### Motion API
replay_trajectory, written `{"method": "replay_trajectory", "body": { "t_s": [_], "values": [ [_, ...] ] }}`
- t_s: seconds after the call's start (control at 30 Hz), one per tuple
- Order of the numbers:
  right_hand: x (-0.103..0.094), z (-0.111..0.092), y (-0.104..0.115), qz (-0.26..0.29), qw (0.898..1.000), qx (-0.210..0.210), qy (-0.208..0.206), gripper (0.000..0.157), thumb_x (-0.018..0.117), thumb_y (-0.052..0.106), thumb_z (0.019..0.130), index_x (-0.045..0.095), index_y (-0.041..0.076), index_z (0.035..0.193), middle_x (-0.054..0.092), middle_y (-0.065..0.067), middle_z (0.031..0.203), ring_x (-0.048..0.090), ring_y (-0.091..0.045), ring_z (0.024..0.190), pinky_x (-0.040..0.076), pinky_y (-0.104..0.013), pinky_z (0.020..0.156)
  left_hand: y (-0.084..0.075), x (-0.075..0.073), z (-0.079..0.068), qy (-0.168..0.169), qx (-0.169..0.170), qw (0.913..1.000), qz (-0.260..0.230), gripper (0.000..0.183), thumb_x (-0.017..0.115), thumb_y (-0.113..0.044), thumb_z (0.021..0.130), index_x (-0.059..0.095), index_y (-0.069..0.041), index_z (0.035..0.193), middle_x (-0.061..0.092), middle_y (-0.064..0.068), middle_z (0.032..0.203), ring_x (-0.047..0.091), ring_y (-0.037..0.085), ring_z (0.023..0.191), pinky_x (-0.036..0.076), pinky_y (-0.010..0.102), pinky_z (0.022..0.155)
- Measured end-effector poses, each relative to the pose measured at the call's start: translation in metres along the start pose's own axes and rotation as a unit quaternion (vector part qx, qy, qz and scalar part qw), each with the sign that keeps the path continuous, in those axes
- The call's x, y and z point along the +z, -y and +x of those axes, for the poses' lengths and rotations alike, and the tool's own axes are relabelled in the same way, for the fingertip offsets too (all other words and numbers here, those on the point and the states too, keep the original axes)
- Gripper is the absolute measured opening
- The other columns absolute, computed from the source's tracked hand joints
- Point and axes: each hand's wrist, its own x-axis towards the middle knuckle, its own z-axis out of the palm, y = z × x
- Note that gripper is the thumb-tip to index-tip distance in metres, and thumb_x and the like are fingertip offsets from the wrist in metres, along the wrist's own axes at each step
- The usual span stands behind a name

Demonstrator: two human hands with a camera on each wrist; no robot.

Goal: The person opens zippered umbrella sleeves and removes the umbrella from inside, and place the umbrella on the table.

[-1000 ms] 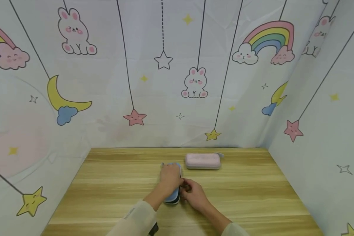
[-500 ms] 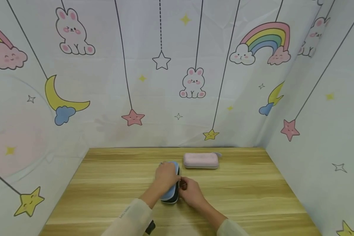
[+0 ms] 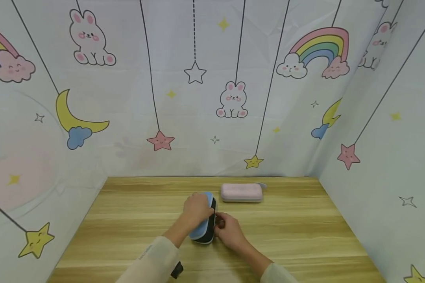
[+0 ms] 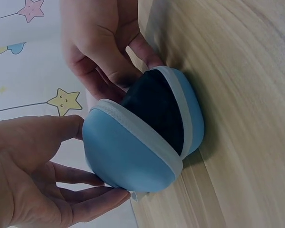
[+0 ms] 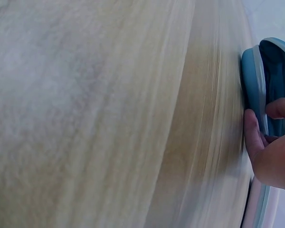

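Wood-grain table (image 3: 134,212) below; your left hand (image 3: 196,208) gripping lid (image 4: 126,154) of blue case (image 4: 195,114), right hand (image 3: 231,232) pinching lower rim (image 5: 261,78). Looks light, stiff-shelled: hold by edges!

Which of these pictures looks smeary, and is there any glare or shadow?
Right wrist view: the table is soft and smeared, with a pale haze at left, perhaps glare. Left wrist view: the blue case is fairly crisp, with a soft shadow beside it. Head view: soft light, clear bunny drawings.
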Motion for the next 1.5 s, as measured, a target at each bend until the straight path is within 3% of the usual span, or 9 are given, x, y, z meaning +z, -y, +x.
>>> {"method": "replay_trajectory", "body": {
  "t_s": [0.37,0.6,0.83,1.2,1.5],
  "values": [
    [-0.001,0.001,-0.002,-0.009,1.000,-0.009,0.010,0.047,0.067,0.000,0.086,0.056,-0.011,0.130,0.068,-0.014,0.105,0.068,-0.020,0.088,0.055,-0.024,0.069,0.007,-0.012,-0.002,0.026,-0.007,0.9989,-0.039,0.027,0.076,-0.027,0.080,0.063,-0.006,0.070,0.061,0.005,0.069,0.055,0.020,0.060,0.049,0.036,0.052],
    [-0.001,0.002,0.000,-0.024,1.000,-0.008,0.011,0.047,0.065,-0.001,0.087,0.054,-0.012,0.131,0.066,-0.014,0.108,0.066,-0.016,0.087,0.055,-0.024,0.069,0.009,-0.017,-0.003,0.045,-0.007,0.9973,-0.057,0.026,0.074,-0.024,0.082,0.060,-0.008,0.066,0.059,0.004,0.067,0.055,0.020,0.059,0.047,0.034,0.050],
    [-0.001,0.002,0.001,-0.026,1.000,-0.001,0.010,0.048,0.063,-0.006,0.085,0.053,-0.014,0.131,0.063,-0.019,0.111,0.065,-0.022,0.090,0.054,-0.024,0.068,0.012,-0.021,-0.001,0.059,-0.011,0.9960,-0.066,0.024,0.068,-0.018,0.083,0.057,-0.009,0.063,0.058,0.005,0.066,0.054,0.020,0.056,0.044,0.032,0.046],
    [-0.001,0.003,0.002,-0.057,0.998,-0.006,0.005,0.047,0.062,-0.005,0.084,0.056,-0.013,0.130,0.064,-0.016,0.108,0.063,-0.018,0.090,0.053,-0.025,0.074,0.014,-0.032,-0.003,0.055,-0.023,0.9946,-0.084,0.019,0.067,-0.014,0.081,0.058,-0.006,0.067,0.057,0.007,0.069,0.054,0.021,0.057,0.044,0.032,0.046],
    [-0.001,0.003,0.003,-0.048,0.999,-0.002,0.016,0.051,0.062,-0.004,0.084,0.053,-0.013,0.133,0.063,-0.017,0.110,0.064,-0.016,0.087,0.054,-0.025,0.069,0.021,-0.033,-0.002,0.051,-0.032,0.9933,-0.098,0.030,0.067,-0.018,0.087,0.053,-0.009,0.062,0.052,0.004,0.060,0.050,0.018,0.052,0.041,0.029,0.043]
  ]
}}
